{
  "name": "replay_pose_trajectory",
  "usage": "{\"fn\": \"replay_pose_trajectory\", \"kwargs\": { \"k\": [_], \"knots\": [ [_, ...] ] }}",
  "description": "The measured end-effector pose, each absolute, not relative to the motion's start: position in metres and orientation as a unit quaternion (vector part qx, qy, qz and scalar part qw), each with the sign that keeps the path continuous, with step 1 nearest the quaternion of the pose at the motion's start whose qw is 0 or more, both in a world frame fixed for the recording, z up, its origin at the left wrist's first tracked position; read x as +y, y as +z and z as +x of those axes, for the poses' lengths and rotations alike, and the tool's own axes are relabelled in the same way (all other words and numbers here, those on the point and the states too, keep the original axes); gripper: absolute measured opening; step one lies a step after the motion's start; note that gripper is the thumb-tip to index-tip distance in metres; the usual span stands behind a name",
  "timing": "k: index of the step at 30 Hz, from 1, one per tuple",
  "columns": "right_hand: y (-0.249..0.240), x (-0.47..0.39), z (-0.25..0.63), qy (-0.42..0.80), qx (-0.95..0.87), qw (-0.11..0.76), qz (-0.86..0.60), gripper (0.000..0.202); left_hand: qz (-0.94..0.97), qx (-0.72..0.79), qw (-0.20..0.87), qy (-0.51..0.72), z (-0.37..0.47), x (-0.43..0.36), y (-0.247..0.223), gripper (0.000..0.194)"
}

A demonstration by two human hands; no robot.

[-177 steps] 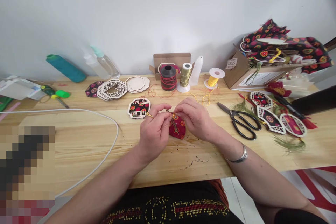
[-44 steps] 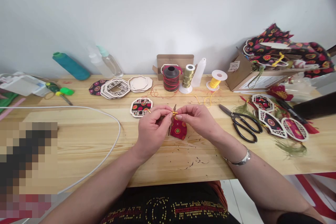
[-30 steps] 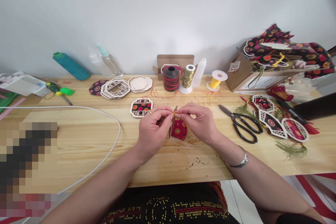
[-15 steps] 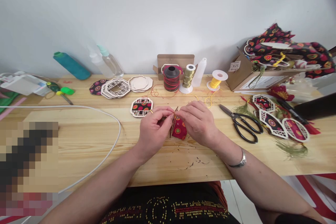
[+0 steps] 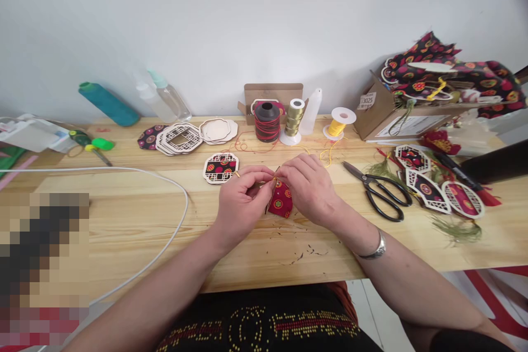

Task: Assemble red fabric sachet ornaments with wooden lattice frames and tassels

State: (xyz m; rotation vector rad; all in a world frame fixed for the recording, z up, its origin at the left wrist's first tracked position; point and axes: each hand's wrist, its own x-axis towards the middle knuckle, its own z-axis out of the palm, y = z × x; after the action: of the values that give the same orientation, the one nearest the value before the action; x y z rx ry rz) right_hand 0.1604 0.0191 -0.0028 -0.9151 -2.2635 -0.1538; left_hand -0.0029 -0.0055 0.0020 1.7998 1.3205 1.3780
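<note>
My left hand (image 5: 243, 198) and my right hand (image 5: 311, 184) meet over the middle of the table, fingertips pinched close together. Between them hangs a small fan-shaped piece of dark red patterned fabric (image 5: 281, 201), with a thin dark edge along its left side. The fingers of my left hand are closed on its upper left edge. My right hand's fingers pinch at the top of the piece, where a bit of yellow shows; the fingers hide exactly what they grip. Just beyond my left hand lies a wooden lattice ornament (image 5: 221, 168) with patterned fabric.
Black-handled scissors (image 5: 385, 195) lie right of my hands, near several tasselled ornaments (image 5: 427, 190). Behind stand a red-and-black thread spool (image 5: 267, 124), a gold spool (image 5: 294, 121) and a yellow spool (image 5: 339, 124). A cardboard box (image 5: 373, 118) is at right. A white cable (image 5: 183, 192) curves at left.
The view has shifted slightly. My fingertips stay together at the top of the fabric piece, which is turned a little and shows less of its left edge.
</note>
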Motion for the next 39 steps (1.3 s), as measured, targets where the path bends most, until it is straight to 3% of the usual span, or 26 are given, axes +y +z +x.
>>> {"fn": "replay_pose_trajectory", "kwargs": {
  "k": [6, 21, 33, 39],
  "knots": [
    [-0.002, 0.018, 0.156, 0.035, -0.848, 0.37, -0.377, 0.019, 0.658, 0.492, 0.261, 0.507, -0.004, -0.005, 0.001, 0.009],
    [0.011, 0.019, 0.154, 0.565, -0.602, 0.352, -0.441, 0.015, 0.659, 0.487, 0.25, 0.517, -0.004, -0.008, -0.004, 0.006],
    [0.009, 0.018, 0.153, 0.606, -0.532, 0.38, -0.453, 0.018, 0.739, 0.456, 0.098, 0.486, -0.007, -0.007, -0.002, 0.01],
    [0.009, 0.018, 0.152, 0.599, -0.529, 0.39, -0.458, 0.015, 0.74, 0.454, 0.082, 0.49, -0.006, -0.009, -0.002, 0.009]
  ]
}}
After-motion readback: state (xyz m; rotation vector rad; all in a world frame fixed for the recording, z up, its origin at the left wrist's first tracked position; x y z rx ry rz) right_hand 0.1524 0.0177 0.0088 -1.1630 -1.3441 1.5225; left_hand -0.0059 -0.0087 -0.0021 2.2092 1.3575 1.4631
